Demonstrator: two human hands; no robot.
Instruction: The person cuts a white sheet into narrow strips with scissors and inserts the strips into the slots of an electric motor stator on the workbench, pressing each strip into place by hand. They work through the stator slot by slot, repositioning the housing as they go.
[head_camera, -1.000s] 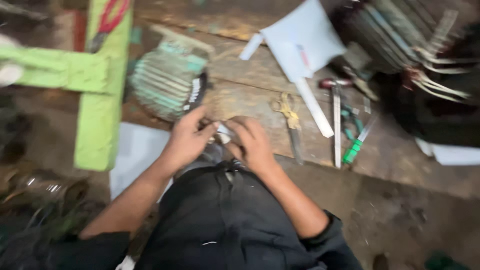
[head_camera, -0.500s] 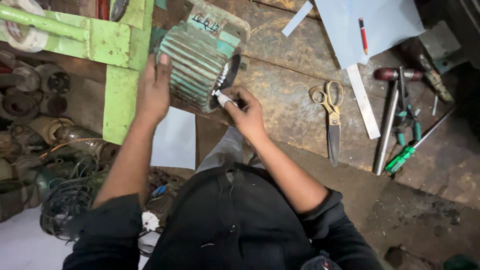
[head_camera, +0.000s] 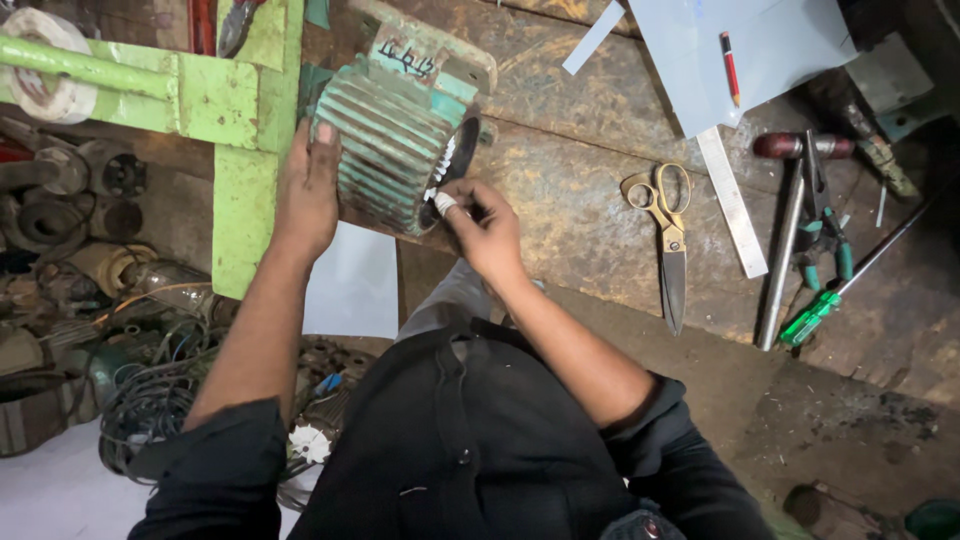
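bracing the green motor housing (head_camera: 385, 150) flat-palmed, the left hand (head_camera: 305, 195) had steadied; the right hand (head_camera: 480, 225) now pinched a white slip (head_camera: 443, 203) at its near-right rim.

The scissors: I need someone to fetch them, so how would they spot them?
Look at the worn bench, right of the green ribbed motor. The scissors lie flat beside a white ruler, blades pointing toward the person. Only they have brass-coloured loop handles.
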